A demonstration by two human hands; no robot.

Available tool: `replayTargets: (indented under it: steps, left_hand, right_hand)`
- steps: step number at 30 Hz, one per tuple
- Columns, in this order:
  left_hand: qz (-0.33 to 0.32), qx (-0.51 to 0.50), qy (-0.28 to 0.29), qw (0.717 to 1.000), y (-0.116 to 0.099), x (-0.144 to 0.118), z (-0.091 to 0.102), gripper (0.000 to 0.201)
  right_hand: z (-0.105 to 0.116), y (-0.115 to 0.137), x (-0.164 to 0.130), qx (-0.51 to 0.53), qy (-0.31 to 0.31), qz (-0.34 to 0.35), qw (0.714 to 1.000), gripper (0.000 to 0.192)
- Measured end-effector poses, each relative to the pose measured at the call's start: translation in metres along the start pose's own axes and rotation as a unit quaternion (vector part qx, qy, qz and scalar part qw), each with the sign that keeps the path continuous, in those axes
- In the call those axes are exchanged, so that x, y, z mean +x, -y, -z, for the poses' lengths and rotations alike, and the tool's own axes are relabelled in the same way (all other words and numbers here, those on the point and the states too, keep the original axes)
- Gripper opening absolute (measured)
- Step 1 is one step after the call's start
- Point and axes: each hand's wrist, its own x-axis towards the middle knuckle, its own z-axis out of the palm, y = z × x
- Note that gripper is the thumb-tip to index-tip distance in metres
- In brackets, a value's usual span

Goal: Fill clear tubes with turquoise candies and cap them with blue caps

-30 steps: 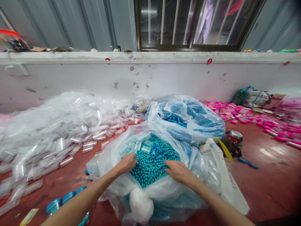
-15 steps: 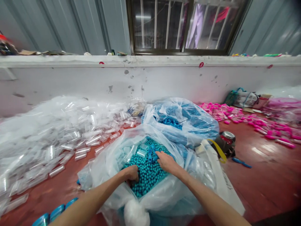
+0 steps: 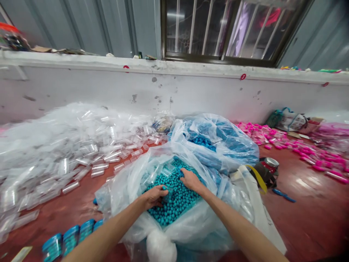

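A white plastic bag (image 3: 122, 185) stands open before me, full of teal beads (image 3: 174, 207). Over the beads, my left hand (image 3: 155, 196) is closed round what looks like a clear plastic tube (image 3: 170, 192), mostly hidden by the fingers. My right hand (image 3: 191, 179) pinches a small blue plastic piece (image 3: 181, 173), perhaps a cap, just above the beads at the right. More clear tubes (image 3: 167, 171) lie on the beads toward the back of the bag.
Clear tubes (image 3: 100, 167) are heaped on the red surface at left. Bead-filled containers with blue lids (image 3: 71, 238) stand front left. A bag of blue pieces (image 3: 203, 142) sits behind. Pink pieces (image 3: 289, 143), a dark item with a metal lid (image 3: 269, 165) and a blue tool (image 3: 283, 195) lie right.
My left hand has come up out of the beads, its thumb now showing. My right hand has closed on a blue piece, and the blue pieces beside it no longer show. The view has shifted slightly.
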Motion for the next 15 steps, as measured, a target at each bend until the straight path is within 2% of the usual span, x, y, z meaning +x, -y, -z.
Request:
replayTargets:
  steps: [4, 6, 9, 12, 15]
  left_hand:
    - [-0.033, -0.057, 0.005, 0.998, -0.003, -0.008, 0.003, 0.045]
    - [-0.043, -0.074, 0.003, 0.996, -0.005, -0.011, 0.004, 0.044]
    - [-0.045, -0.085, 0.020, 0.995, -0.006, -0.013, 0.005, 0.045]
    - [-0.033, -0.075, 0.038, 0.996, -0.005, -0.012, 0.005, 0.048]
    - [-0.018, -0.050, 0.019, 0.998, -0.003, -0.011, 0.004, 0.051]
  right_hand:
    - [0.001, -0.011, -0.008, 0.152, 0.062, -0.007, 0.986, 0.066]
    - [0.002, -0.011, -0.011, 0.160, 0.058, -0.008, 0.985, 0.068]
    - [0.005, -0.010, -0.016, -0.034, -0.017, 0.035, 0.999, 0.055]
    - [0.008, -0.006, -0.021, -0.222, -0.065, 0.110, 0.967, 0.041]
    - [0.008, -0.005, -0.023, -0.302, -0.066, 0.205, 0.929, 0.029]
